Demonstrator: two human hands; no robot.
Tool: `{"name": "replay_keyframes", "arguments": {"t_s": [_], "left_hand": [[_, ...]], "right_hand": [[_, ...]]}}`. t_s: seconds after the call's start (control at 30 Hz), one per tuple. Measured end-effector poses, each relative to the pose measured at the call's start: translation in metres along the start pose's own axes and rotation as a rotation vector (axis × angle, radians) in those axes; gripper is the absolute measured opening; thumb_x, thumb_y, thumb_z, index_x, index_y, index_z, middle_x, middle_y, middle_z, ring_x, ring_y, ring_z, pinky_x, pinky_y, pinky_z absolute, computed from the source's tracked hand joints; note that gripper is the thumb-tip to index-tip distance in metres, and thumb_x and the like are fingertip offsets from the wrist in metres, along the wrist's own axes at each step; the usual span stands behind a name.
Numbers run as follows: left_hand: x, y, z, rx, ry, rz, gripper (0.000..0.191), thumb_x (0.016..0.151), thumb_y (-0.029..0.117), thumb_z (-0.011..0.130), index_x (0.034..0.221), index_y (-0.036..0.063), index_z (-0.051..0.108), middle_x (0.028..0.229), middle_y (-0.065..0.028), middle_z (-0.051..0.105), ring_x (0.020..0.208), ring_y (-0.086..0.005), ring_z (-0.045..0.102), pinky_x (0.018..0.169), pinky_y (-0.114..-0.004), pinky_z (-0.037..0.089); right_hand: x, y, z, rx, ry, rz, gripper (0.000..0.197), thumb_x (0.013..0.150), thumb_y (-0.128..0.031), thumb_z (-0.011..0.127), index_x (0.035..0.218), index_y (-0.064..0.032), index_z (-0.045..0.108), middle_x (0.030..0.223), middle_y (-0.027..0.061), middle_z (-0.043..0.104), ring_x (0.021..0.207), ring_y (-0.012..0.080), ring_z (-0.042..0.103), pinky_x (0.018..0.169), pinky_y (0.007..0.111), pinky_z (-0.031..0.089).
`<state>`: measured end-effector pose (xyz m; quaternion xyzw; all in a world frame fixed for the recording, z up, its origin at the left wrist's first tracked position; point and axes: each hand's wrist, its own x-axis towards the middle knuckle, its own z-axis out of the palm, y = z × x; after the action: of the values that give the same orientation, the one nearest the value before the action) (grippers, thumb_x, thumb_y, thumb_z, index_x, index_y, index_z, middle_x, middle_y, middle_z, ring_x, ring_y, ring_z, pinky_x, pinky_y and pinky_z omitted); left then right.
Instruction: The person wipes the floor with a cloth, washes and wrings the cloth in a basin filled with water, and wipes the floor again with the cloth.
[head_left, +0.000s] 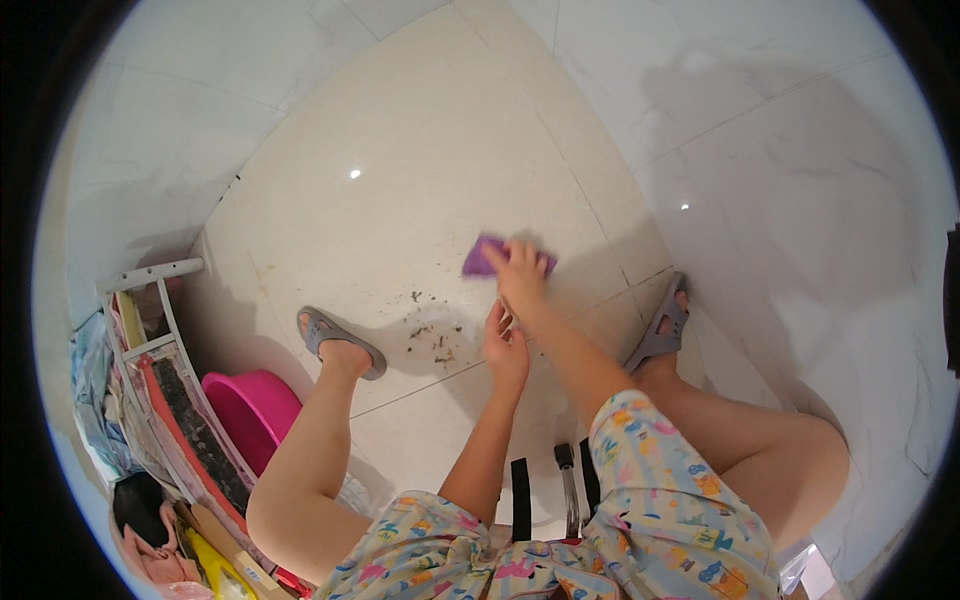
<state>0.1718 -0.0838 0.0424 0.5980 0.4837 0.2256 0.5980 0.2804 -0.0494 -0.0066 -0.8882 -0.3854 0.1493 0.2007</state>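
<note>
My right hand (523, 281) grips a folded purple cloth (480, 259) at floor level, fingers spread over its top. Both the cloth and the fingers are slightly blurred. Just below it, close to the right wrist, my left hand (507, 351) is turned partly palm up with its fingers apart; I see nothing held in it. Dark crumbs and shreds of debris (442, 341) lie scattered on the pale tiled floor (420, 187), left of both hands.
My feet, in grey slippers (341, 341), stand wide apart on either side. A pink plastic basin (259, 409) and a metal-framed rack (172, 322) with fabric items are at the left. Marble-patterned walls (772, 187) meet the floor ahead and right.
</note>
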Motion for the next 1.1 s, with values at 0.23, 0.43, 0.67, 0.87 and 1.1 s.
{"name": "replay_keyframes", "arguments": {"t_s": [0.23,0.43,0.67,0.87,1.1], "left_hand": [[-0.023,-0.024,-0.032,0.223,0.151,-0.031,0.046,0.079,0.002,0.053,0.124,-0.0013,0.044,0.106,-0.015,0.056,0.081,-0.0171,0.057,0.072,-0.028,0.048],[-0.04,0.004,-0.03,0.176,0.087,-0.139,0.047,0.078,0.0,0.052,0.125,0.0011,0.045,0.11,-0.0159,0.055,0.088,-0.0185,0.056,0.071,-0.028,0.048],[-0.055,0.016,-0.013,0.156,0.051,-0.133,0.046,0.08,0.002,0.052,0.125,0.0006,0.045,0.107,-0.015,0.056,0.085,-0.0179,0.057,0.069,-0.028,0.049],[-0.049,0.004,-0.033,0.095,0.086,-0.079,0.047,0.079,0.002,0.055,0.125,0.0007,0.045,0.106,-0.0142,0.058,0.081,-0.0155,0.056,0.07,-0.028,0.047],[-0.067,-0.015,-0.033,0.192,0.06,-0.182,0.047,0.08,0.005,0.055,0.125,0.0022,0.045,0.107,-0.0127,0.058,0.082,-0.0157,0.057,0.07,-0.028,0.047]], "right_hand": [[-0.066,0.03,-0.009,0.28,-0.009,-0.091,0.039,0.072,-0.002,0.054,0.106,-0.0197,0.063,0.103,0.01,0.052,0.098,0.0296,0.047,0.082,0.043,0.039],[-0.033,0.104,-0.094,0.072,0.217,0.33,0.047,0.073,0.007,0.049,0.112,-0.0165,0.059,0.104,0.0128,0.052,0.1,0.0322,0.048,0.088,0.039,0.04],[-0.136,0.038,-0.018,-0.118,-0.087,0.235,0.021,0.083,-0.024,0.053,0.103,-0.0168,0.058,0.103,0.0115,0.051,0.102,0.0305,0.045,0.084,0.042,0.039],[-0.13,0.028,-0.013,0.233,0.149,0.108,0.042,0.066,0.003,0.053,0.102,-0.0162,0.061,0.095,0.013,0.051,0.091,0.0326,0.049,0.078,0.043,0.042],[-0.032,0.129,-0.078,0.029,0.323,0.541,0.054,0.074,0.002,0.054,0.123,-0.0189,0.049,0.113,0.0141,0.045,0.108,0.0333,0.041,0.089,0.042,0.038]]}}
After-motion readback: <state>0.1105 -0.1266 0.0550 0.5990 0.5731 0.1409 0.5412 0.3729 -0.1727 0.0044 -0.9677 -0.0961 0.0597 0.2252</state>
